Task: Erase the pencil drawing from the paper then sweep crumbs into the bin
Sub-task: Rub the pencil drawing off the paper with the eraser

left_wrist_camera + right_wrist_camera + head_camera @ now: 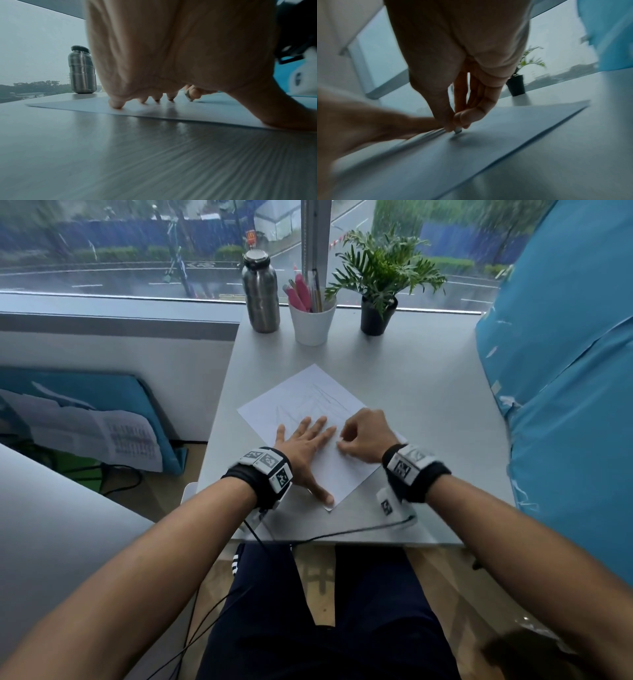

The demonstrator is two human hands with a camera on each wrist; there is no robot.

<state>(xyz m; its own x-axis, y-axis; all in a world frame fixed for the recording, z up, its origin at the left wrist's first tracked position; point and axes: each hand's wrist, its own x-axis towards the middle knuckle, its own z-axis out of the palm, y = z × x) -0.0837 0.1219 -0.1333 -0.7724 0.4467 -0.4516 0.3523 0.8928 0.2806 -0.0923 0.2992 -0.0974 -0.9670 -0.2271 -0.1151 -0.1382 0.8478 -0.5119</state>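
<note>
A white sheet of paper (308, 402) with faint pencil lines lies turned like a diamond on the grey table (428, 412). My left hand (306, 445) lies flat on the paper (154, 111) with its fingers spread, fingertips (116, 104) pressing down. My right hand (363, 436) pinches a small eraser (458, 131) between thumb and fingers, its tip on the paper (505, 128) just right of the left fingers. The eraser (188, 96) also shows beyond the left fingers. No bin is in view.
At the table's far edge stand a steel bottle (261, 296), a white cup of pens (311, 318) and a potted plant (378, 292). A blue padded wall (565, 388) borders the right side. A cable (342, 534) runs along the near edge.
</note>
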